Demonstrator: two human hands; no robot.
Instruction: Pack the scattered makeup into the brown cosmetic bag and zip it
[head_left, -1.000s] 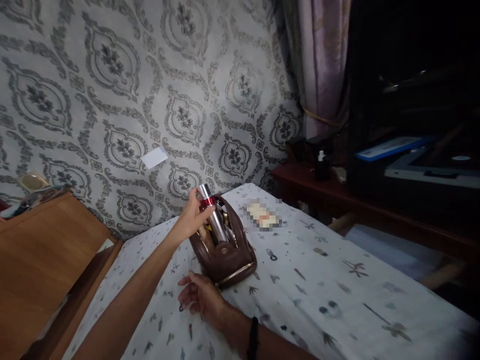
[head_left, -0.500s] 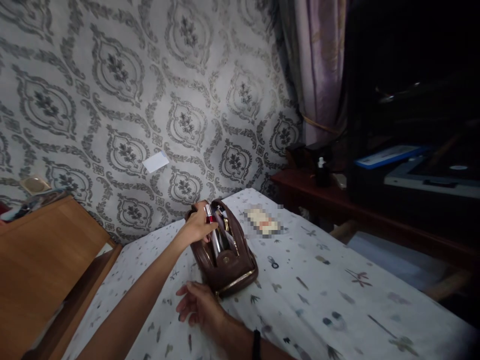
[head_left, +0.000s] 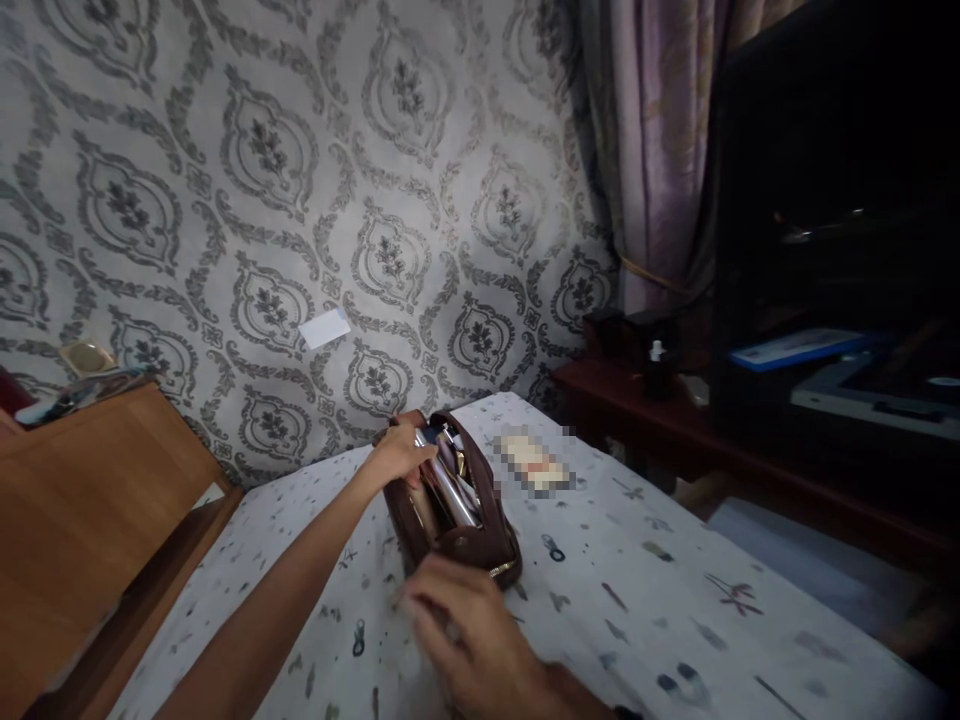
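Observation:
A brown cosmetic bag (head_left: 491, 535) with a gold zip lies unzipped on the patterned cloth. Inside it are several items, among them a long silvery tube (head_left: 456, 498). My left hand (head_left: 399, 455) is closed on the left edge of the bag's opening, its fingertips partly hidden inside. Just in front of the bag's near end is my right hand (head_left: 469, 625), smeared by motion; its fingers look bent, and whether they hold anything does not show.
A pale blurred-out flat item (head_left: 534, 462) lies right of the bag. A wooden cabinet (head_left: 97, 510) stands at left, a dark red shelf (head_left: 600, 390) with a small bottle (head_left: 658, 370) at right. Patterned wallpaper (head_left: 390, 260) rises behind.
My right hand has moved up and right, toward the bag's near end. The red and silver item by my left fingers no longer shows as before. The view has shifted slightly.

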